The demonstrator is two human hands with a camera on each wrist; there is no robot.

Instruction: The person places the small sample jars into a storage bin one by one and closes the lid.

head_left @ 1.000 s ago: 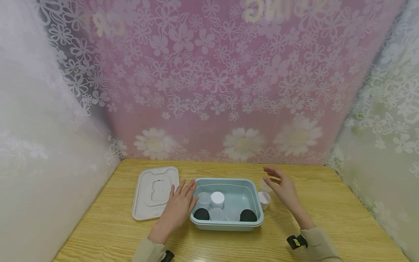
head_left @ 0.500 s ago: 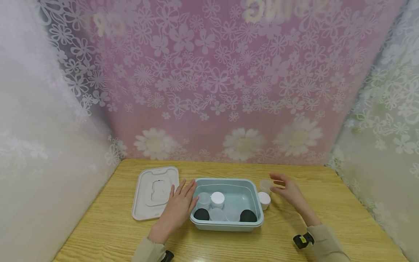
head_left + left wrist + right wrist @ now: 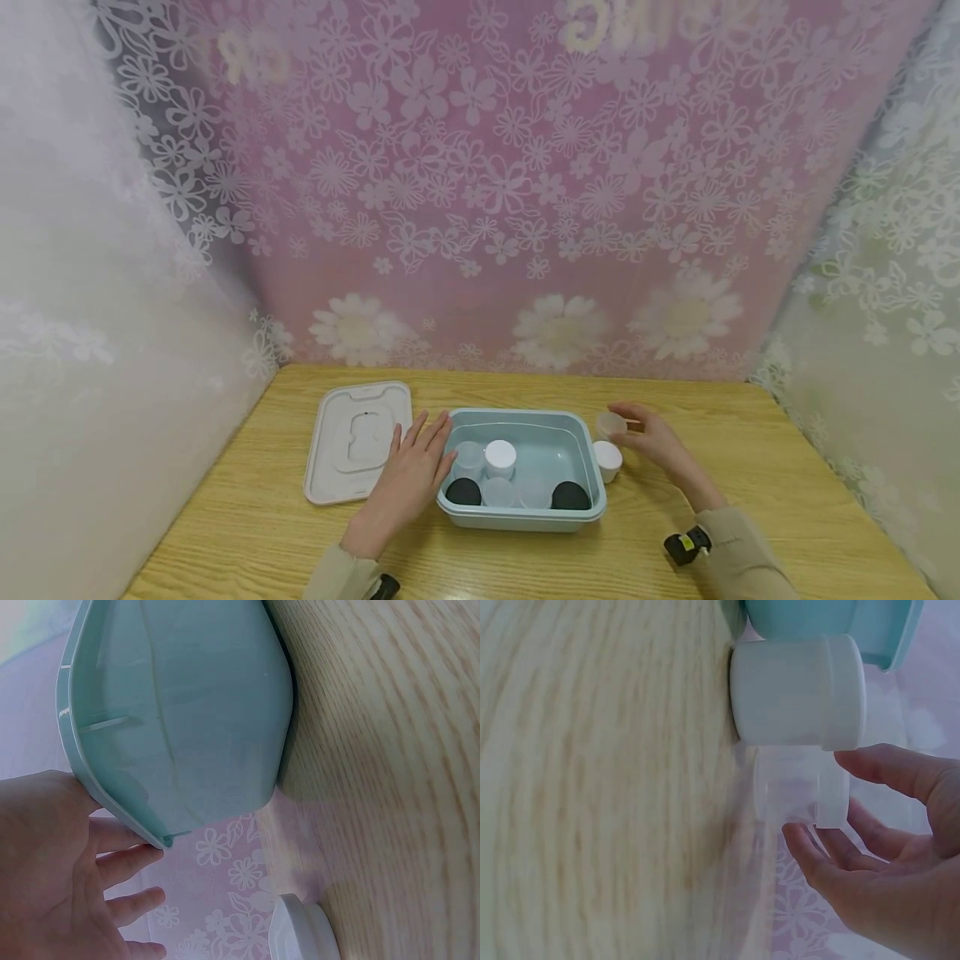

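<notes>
My left hand (image 3: 408, 475) rests on the left rim of a light blue plastic tub (image 3: 555, 522), its fingers straight; in the left wrist view the hand (image 3: 67, 862) touches the tub's rim (image 3: 112, 799) from outside. To the tub's right, my right hand (image 3: 656, 442) has thumb and fingers round a small clear jar (image 3: 611, 425) standing on the table. The right wrist view shows the fingertips at the side of the clear jar (image 3: 791, 784) and the thumb near its lid. A white lidded jar (image 3: 799, 694) stands beside it, next to the tub.
Inside the tub are a white-lidded jar (image 3: 500, 458), several clear-topped jars (image 3: 498, 493) and two black round tops (image 3: 463, 492), (image 3: 570, 496). A pale flat lid (image 3: 337, 450) lies on the wooden table (image 3: 525, 567) at the left. Floral curtains (image 3: 525, 208) surround the table.
My right hand first drew back a little to the right from the clear jar, then came in with thumb and fingers round it. The left hand and tub stay in place.
</notes>
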